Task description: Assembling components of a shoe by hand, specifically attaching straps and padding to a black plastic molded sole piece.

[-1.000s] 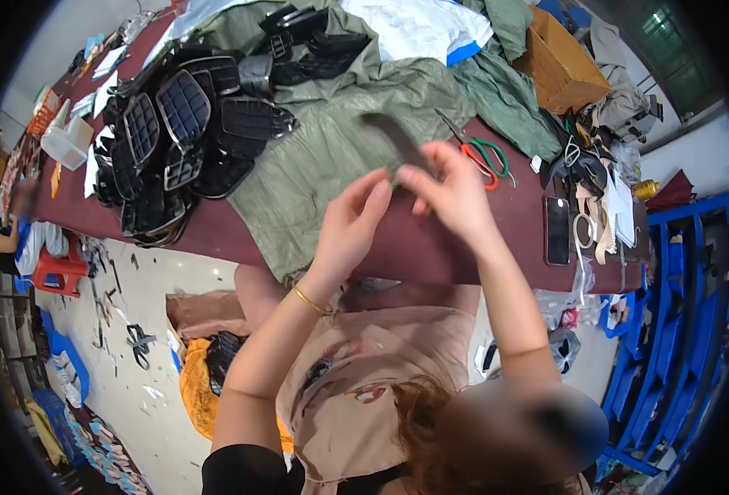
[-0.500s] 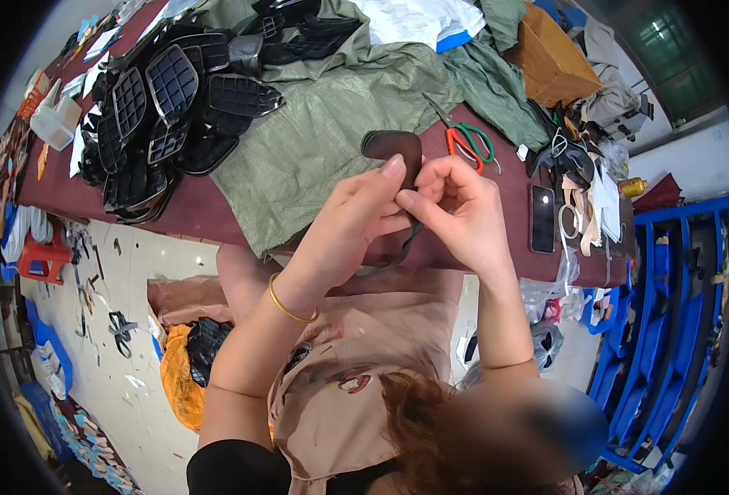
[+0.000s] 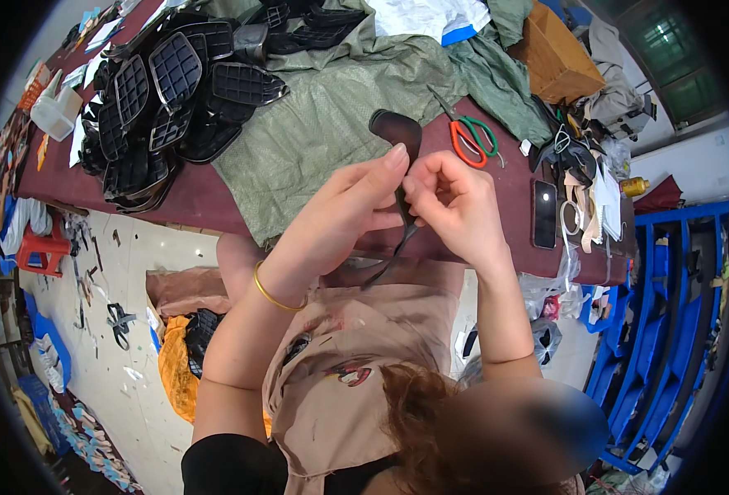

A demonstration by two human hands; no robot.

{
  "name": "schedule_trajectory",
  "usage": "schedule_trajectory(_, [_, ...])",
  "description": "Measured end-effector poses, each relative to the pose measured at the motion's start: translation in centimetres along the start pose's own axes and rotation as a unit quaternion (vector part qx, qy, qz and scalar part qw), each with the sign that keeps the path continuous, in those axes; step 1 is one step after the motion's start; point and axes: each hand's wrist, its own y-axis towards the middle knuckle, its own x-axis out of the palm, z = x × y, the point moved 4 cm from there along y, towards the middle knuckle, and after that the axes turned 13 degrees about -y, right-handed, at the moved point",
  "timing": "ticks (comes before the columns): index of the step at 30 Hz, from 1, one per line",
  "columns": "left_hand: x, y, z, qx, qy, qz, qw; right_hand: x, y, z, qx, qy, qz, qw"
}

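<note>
My left hand is closed on a dark, thin curved piece, whose rounded far end sticks out above the thumb. Against the piece's right edge, my right hand pinches thumb and forefinger together. What lies in that pinch is too small to make out. A narrow black strip hangs below the fingers toward my lap; its upper end is hidden by the hands. Scissors with red and green handles lie on the table just beyond my right hand.
Black moulded parts with grid-patterned faces are heaped at the table's left on green woven sacking. To the right are a phone, pale strips and a cardboard box. A blue rack stands at far right.
The curved piece has turned and shifted slightly up and right in my left hand. More of the black strip now shows below. My right hand keeps its pinch with little movement.
</note>
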Motion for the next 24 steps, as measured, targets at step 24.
schedule_trajectory(24, [-4.4,1.4,0.5,0.166,0.059,0.102,0.979,-0.7,-1.1,0.7,-0.061,0.061,0.154,0.984])
